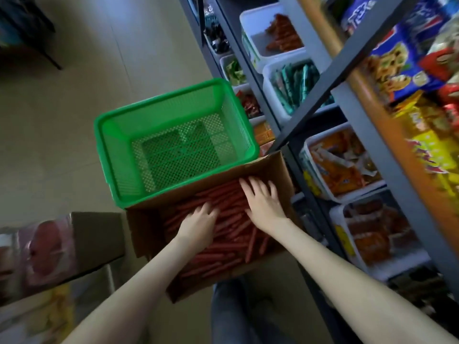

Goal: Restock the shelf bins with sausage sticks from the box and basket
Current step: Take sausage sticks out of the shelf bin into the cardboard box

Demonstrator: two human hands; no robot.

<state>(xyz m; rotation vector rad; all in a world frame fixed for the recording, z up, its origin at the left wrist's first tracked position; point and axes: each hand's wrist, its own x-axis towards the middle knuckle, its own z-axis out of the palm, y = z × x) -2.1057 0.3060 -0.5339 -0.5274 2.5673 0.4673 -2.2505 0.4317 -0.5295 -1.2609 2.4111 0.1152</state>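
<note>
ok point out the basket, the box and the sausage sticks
basket (104,145): head view, left rim
box (270,170): head view, far wall
sausage sticks (223,256): head view, middle of the pile in the box

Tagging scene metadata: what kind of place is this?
Probably a small shop or its stockroom: metal shelving lined with white bins of packaged snacks, and a green basket beside a cardboard box full of sausage sticks.
</note>
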